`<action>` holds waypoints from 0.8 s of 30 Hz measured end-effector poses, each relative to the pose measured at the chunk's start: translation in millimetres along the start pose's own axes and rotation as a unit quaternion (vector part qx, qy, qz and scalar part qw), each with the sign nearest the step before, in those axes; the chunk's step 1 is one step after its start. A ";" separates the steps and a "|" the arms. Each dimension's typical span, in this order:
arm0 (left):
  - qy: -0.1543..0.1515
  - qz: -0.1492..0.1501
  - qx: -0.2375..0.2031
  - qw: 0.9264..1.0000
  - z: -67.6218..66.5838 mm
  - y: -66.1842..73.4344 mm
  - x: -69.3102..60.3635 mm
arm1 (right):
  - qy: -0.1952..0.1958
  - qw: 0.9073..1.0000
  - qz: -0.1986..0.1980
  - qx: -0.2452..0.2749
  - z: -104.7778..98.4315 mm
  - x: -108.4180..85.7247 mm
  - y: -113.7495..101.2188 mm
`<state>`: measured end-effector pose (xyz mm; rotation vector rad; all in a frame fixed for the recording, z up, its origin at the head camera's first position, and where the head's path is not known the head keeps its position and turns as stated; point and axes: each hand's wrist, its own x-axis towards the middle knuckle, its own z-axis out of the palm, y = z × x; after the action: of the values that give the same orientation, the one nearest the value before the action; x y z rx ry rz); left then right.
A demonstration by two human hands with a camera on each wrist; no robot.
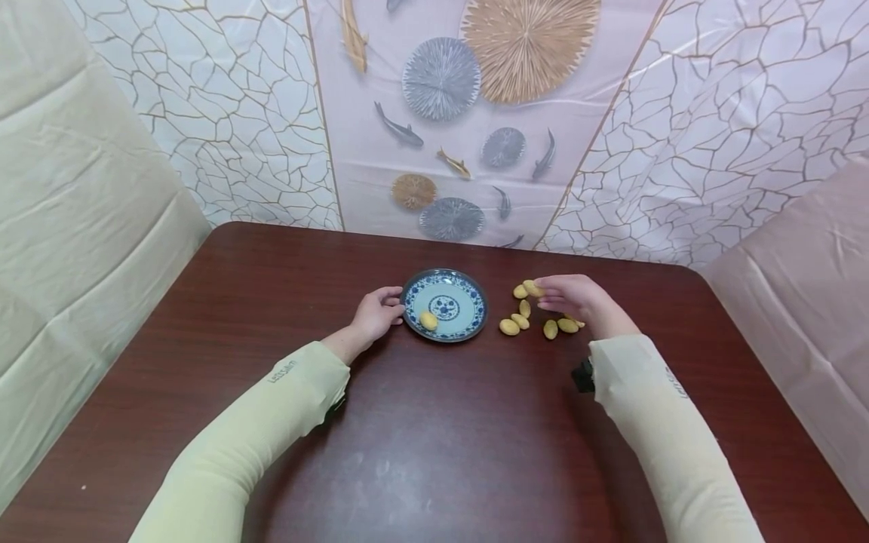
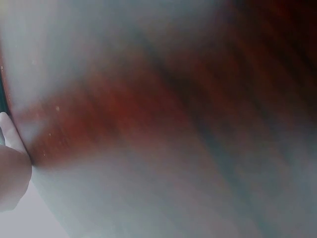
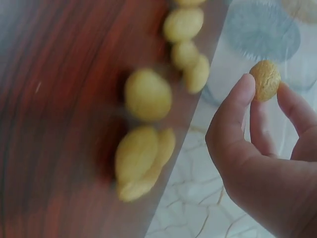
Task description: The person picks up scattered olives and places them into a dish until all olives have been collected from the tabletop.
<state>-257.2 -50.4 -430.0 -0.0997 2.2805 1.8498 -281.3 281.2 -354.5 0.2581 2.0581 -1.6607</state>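
Note:
A blue-and-white plate (image 1: 465,320) lies on the table with one yellow oval piece (image 1: 428,321) on its lower left part. My left hand (image 1: 377,314) is at the plate's left rim, fingertips touching the edge; in the left wrist view only part of this hand (image 2: 14,171) shows. My right hand (image 1: 575,296) pinches a yellow piece (image 3: 266,80) between thumb and fingertips, seen clearly in the right wrist view above the other pieces. Several similar pieces (image 1: 509,326) lie on the table to the right of the plate, some partly under the right hand.
The dark red-brown table (image 1: 407,437) stretches toward me. Behind it hangs a patterned cloth (image 1: 366,173) with fish and round motifs, and pale cloths (image 1: 81,226) hang at the sides.

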 end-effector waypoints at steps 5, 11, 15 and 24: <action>0.001 0.003 -0.003 1.000 -0.4 -0.2 0.4 | -0.022 0.999 -0.013 -0.030 22.5 4.0 -5.7; 0.004 0.002 0.000 1.000 -0.6 -2.1 0.6 | -0.040 0.998 -0.005 -0.058 53.1 10.5 -8.8; 0.004 0.001 0.000 1.000 -0.6 -2.1 0.3 | -0.052 0.997 -0.002 -0.063 71.1 13.6 -9.4; 0.002 -0.005 -0.002 1.000 -0.5 1.4 -2.2 | -0.093 0.991 -0.011 -0.097 96.9 19.8 -7.1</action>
<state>-255.3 -50.7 -428.1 -0.1152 2.2737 1.8514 -277.7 183.6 -372.1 0.0145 2.0669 -1.4258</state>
